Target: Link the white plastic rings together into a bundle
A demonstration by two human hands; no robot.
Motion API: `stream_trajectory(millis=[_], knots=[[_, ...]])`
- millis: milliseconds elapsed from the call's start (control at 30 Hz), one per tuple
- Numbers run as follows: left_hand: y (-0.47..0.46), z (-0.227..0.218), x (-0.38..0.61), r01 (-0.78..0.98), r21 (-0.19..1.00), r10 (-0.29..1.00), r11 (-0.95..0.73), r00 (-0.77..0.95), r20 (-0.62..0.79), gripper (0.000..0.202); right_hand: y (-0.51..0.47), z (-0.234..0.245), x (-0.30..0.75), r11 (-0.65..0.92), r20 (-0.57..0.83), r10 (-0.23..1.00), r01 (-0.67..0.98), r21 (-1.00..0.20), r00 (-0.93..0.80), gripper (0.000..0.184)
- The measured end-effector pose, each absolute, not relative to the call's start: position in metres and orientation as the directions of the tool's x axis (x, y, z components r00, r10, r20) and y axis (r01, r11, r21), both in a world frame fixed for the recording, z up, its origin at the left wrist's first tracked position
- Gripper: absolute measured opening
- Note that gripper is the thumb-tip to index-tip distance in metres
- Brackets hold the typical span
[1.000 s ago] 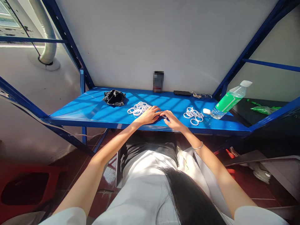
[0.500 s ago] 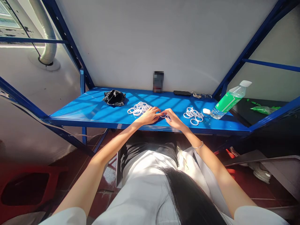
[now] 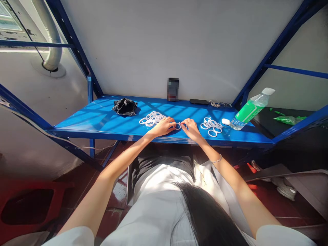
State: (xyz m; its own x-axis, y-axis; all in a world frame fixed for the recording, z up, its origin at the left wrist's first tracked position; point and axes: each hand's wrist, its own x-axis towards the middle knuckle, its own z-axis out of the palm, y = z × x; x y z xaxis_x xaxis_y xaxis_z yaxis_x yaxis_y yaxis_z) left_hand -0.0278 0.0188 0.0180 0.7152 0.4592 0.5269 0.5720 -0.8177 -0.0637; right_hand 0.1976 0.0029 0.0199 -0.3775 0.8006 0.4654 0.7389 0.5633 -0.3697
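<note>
My left hand and my right hand meet at the front middle of the blue shelf. Both pinch a small white ring between their fingertips. A heap of several white rings lies just left of my left hand. A smaller heap of white rings lies right of my right hand. A thin bracelet circles my right wrist.
A crumpled black bag lies at the back left. A dark phone stands against the wall; another dark phone lies flat beside a cable. A white earbud case and a green-labelled water bottle sit at right.
My right hand has lifted slightly and drawn in toward the left; the white ring now shows between both sets of fingertips. The heaps have not moved.
</note>
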Motion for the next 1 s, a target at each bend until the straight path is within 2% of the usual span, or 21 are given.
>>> stream_trajectory(millis=[167, 300, 400, 500, 600, 667, 767, 900, 1000], knots=[[0.016, 0.019, -0.023, 0.592, -0.151, 0.44, -0.791, 0.724, 0.531, 0.016, 0.0, 0.019, 0.194, 0.489, 0.419, 0.848, 0.786, -0.379, -0.326, 0.011], [0.015, 0.019, -0.021, 0.593, -0.168, 0.437, -0.788, 0.73, 0.525, 0.013, 0.007, 0.02, 0.197, 0.449, 0.342, 0.887, 0.747, -0.489, -0.309, 0.01], [0.015, 0.018, -0.02, 0.587, -0.125, 0.444, -0.8, 0.718, 0.536, 0.012, 0.012, 0.02, 0.2, 0.461, 0.322, 0.887, 0.679, -0.572, -0.332, 0.01], [0.014, 0.017, -0.017, 0.543, 0.028, 0.47, -0.839, 0.698, 0.541, 0.014, 0.014, 0.02, 0.201, 0.536, 0.348, 0.844, 0.612, -0.582, -0.408, 0.008], [0.013, 0.018, -0.013, 0.401, 0.285, 0.49, -0.871, 0.665, 0.564, 0.017, 0.014, 0.019, 0.2, 0.597, 0.354, 0.799, 0.58, -0.554, -0.486, 0.009], [0.011, 0.019, -0.011, 0.309, 0.451, 0.538, -0.837, 0.615, 0.577, 0.018, 0.015, 0.018, 0.201, 0.61, 0.345, 0.788, 0.567, -0.554, -0.51, 0.014], [0.007, 0.023, -0.009, 0.26, 0.636, 0.644, -0.726, 0.58, 0.499, 0.032, 0.017, 0.016, 0.201, 0.616, 0.337, 0.781, 0.561, -0.553, -0.525, 0.019], [0.003, 0.027, -0.008, 0.226, 0.76, 0.702, -0.61, 0.598, 0.386, 0.047, 0.016, 0.017, 0.201, 0.686, 0.34, 0.721, 0.552, -0.474, -0.604, 0.021], [0.003, 0.03, -0.008, 0.234, 0.791, 0.714, -0.565, 0.618, 0.327, 0.052, 0.011, 0.02, 0.198, 0.733, 0.343, 0.671, 0.521, -0.436, -0.657, 0.019]])
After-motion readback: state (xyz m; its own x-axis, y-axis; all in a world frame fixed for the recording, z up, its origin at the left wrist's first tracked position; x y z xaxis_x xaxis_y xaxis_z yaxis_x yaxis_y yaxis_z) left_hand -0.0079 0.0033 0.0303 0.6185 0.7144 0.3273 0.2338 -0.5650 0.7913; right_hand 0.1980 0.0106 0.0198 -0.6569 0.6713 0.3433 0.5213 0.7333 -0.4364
